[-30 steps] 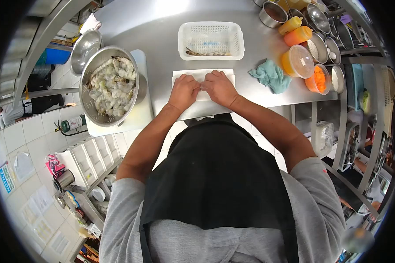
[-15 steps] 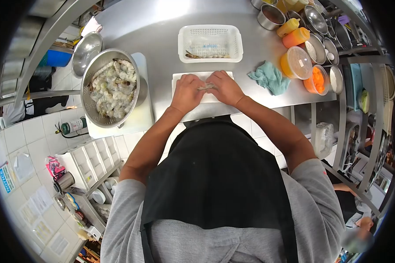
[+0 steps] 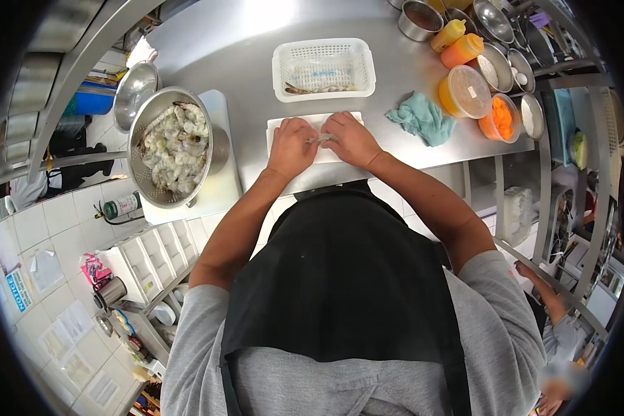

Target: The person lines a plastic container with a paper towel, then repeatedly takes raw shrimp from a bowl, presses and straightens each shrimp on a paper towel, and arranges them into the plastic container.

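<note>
Both hands meet over a small white board [image 3: 338, 155] at the near edge of the steel table. Between them is a greyish shrimp [image 3: 322, 139], mostly covered by fingers. My left hand [image 3: 292, 144] closes on its left end, and my right hand [image 3: 352, 141] pinches the right end. Just beyond stands a white perforated basket [image 3: 368, 70] with a few long, straight shrimp [image 3: 319, 89] along its near side. To the left, a steel colander [image 3: 138, 149] full of peeled-looking shrimp [image 3: 178, 149] rests tilted on a white cutting board [image 3: 222, 118].
A crumpled teal cloth [image 3: 421, 119] lies right of my hands. Past it are orange and yellow squeeze bottles [image 3: 462, 50], a lidded tub [image 3: 463, 91], a tub of orange pieces [image 3: 500, 119] and steel bowls. Another person's arm [image 3: 544, 291] shows at lower right.
The view has shifted slightly. My hands stay together over the board with the shrimp between them, their fingers moved a little. The other person's arm at right has moved.
</note>
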Motion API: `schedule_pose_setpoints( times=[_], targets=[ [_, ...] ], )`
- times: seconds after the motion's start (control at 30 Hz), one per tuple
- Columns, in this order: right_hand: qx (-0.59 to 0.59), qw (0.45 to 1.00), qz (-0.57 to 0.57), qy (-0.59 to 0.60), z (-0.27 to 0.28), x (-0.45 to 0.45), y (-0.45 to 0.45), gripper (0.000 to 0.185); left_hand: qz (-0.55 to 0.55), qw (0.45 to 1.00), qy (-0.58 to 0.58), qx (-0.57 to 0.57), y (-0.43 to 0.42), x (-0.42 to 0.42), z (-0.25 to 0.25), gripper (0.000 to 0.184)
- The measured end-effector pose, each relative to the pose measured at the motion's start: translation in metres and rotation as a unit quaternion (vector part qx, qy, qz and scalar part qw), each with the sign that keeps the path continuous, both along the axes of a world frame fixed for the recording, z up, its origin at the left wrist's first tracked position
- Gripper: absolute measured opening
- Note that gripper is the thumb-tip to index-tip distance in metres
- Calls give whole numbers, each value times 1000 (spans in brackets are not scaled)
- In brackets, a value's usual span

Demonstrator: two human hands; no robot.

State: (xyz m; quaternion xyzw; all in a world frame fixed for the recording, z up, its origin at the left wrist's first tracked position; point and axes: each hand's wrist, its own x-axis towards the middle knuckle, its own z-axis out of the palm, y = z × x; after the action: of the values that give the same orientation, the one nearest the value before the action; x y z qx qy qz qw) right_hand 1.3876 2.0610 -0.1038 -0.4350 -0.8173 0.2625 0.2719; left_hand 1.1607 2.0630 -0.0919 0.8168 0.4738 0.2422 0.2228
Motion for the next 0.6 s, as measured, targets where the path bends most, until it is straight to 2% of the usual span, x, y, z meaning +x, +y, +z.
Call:
schedule_pose_setpoints(
  times=[0.37,0.6],
  targets=[
    [11,1000,10,-14,-2,1,0,28,35,998,-26,-38,-4,-17,1,8],
    [13,1000,-1,-6,2,-1,-1,25,78,996,30,-15,-9,-41,3,3]
  ],
)
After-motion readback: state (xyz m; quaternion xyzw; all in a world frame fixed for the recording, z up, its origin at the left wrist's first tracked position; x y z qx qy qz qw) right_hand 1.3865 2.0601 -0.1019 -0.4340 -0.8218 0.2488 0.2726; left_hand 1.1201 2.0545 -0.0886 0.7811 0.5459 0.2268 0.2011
